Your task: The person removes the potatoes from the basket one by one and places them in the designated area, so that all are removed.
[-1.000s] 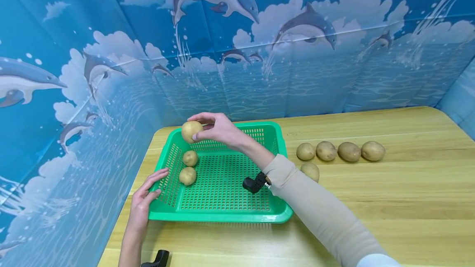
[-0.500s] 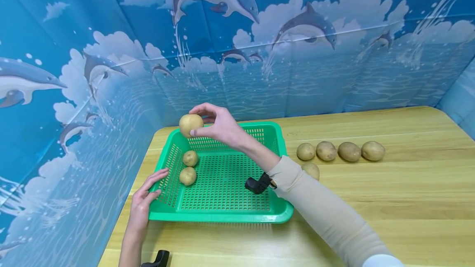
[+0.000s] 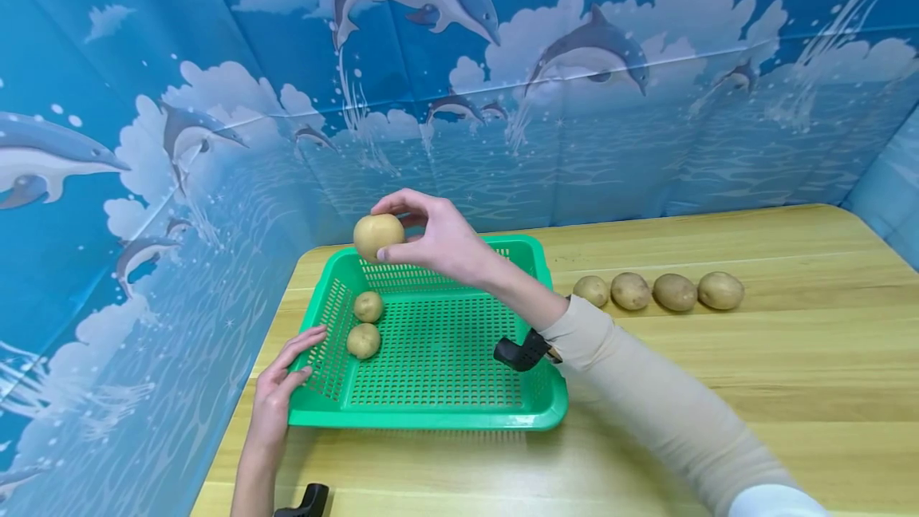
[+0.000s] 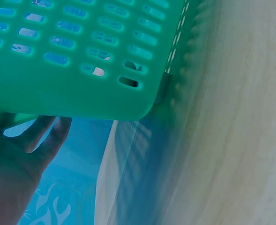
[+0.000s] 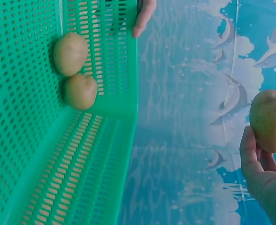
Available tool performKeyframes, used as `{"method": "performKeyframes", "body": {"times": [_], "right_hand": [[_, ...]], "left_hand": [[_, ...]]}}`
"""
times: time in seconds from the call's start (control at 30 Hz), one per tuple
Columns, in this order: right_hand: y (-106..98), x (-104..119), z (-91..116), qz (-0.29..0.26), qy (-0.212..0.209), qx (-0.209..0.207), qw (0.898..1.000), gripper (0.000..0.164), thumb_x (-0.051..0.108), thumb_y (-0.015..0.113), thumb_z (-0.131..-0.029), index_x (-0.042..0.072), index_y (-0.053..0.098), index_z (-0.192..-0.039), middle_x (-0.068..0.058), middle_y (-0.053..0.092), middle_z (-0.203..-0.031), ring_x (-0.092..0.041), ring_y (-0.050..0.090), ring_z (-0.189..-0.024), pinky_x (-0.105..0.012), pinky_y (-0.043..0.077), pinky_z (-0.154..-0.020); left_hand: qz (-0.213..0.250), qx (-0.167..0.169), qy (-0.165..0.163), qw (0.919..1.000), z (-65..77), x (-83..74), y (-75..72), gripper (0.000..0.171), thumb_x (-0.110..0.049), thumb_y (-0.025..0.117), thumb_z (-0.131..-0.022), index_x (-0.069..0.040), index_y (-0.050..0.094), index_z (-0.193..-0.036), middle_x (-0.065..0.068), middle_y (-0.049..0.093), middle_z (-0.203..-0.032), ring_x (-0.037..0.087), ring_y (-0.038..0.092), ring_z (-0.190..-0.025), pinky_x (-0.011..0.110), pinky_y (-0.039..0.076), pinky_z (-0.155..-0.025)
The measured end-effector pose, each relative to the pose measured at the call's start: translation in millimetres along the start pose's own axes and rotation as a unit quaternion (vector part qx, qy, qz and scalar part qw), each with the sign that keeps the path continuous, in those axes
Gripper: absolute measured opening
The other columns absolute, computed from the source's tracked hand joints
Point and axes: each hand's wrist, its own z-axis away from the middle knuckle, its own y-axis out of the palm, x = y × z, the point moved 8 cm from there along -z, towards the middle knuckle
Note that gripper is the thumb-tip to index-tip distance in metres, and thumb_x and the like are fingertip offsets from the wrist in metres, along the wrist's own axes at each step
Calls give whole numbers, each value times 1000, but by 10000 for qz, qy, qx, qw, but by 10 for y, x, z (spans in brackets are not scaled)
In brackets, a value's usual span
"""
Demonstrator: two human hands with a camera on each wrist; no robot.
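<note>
Here the right hand (image 3: pixel 448 242) grasps a potato (image 3: pixel 375 237), its fingers and thumb closed about the sides; in the head view it overlaps the far rim near the back left corner of a green basket (image 3: pixel 431 420), while the right wrist view shows it apart from the basket. The left hand (image 3: pixel 276 383) rests at the basket's left side, its fingers laid over the rim; whether they curl round it I cannot tell. Inside, two loose potatoes (image 3: pixel 363 341) lie side by side near the left wall. To the right, a row of four potatoes (image 3: pixel 675 293) sits close together on the wooden desk (image 3: pixel 790 389). A blue curtain (image 3: pixel 610 158) printed with dolphins and clouds hangs behind.
</note>
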Motion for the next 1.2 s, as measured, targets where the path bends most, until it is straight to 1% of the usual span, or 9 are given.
{"method": "performKeyframes", "body": {"times": [0.07, 0.27, 0.4, 0.57, 0.7, 0.93, 1.1, 1.2], "right_hand": [[-44, 14, 19, 53, 9, 24, 10000, 44, 9, 79, -81, 12, 63, -122, -2, 61, -120, -21, 61, -104, -33, 55, -83], [-170, 62, 97, 73, -51, 25, 10000, 45, 8, 79, -81, 10, 63, -123, -2, 60, -122, -21, 60, -106, -34, 55, -84], [-231, 101, 168, 30, -94, 30, 9999, 44, 6, 78, -82, 11, 63, -123, -2, 60, -123, -22, 60, -108, -35, 55, -85], [-305, 161, 262, 183, -135, 15, 9997, 43, 6, 78, -82, 12, 64, -122, -1, 60, -123, -24, 60, -108, -35, 54, -87], [-362, 209, 333, 331, -199, 17, 9993, 44, 6, 78, -81, 12, 64, -122, -1, 60, -123, -23, 61, -107, -36, 53, -90], [-448, 248, 479, 470, -169, 37, 9987, 44, 6, 79, -81, 11, 63, -122, -3, 59, -125, -19, 62, -107, -33, 53, -89], [-519, 249, 587, 492, -134, -23, 9987, 45, 7, 79, -81, 11, 63, -123, -3, 58, -126, -20, 62, -109, -34, 52, -91], [-563, 233, 655, 477, -106, -85, 9988, 45, 8, 80, -81, 12, 64, -123, -3, 58, -126, -20, 62, -109, -36, 52, -91]], "left_hand": [[7, 1, 1, 10000, -1, -1, 1, 45, 9, 38, -96, 1, 53, -138, 12, 45, -148, 20, 27, -144, 31, 19, -113], [11, 4, 45, 10000, -7, -10, 9, 45, 9, 38, -95, 2, 53, -137, 13, 44, -149, 20, 27, -144, 24, 21, -112], [21, 16, 44, 10000, -7, -14, 15, 45, 10, 38, -96, 3, 52, -138, 14, 43, -149, 20, 27, -144, 25, 21, -112], [43, 18, 36, 10000, -1, -6, 18, 45, 10, 37, -96, 3, 52, -137, 13, 44, -149, 20, 27, -144, 25, 21, -112], [44, 12, 12, 10000, 5, 2, 18, 45, 9, 38, -96, 2, 53, -138, 12, 45, -148, 19, 27, -144, 28, 21, -112], [41, -24, -35, 10000, 15, -15, 21, 44, 9, 38, -97, 2, 53, -137, 12, 45, -148, 19, 27, -144, 34, 19, -113], [44, -48, -90, 9999, 16, -41, 27, 42, 6, 39, -98, 2, 52, -138, 12, 45, -148, 17, 27, -144, 43, 17, -113], [34, -32, -87, 10000, 14, -41, 24, 42, 6, 39, -99, 2, 52, -138, 12, 45, -148, 17, 27, -144, 41, 18, -113]]}}
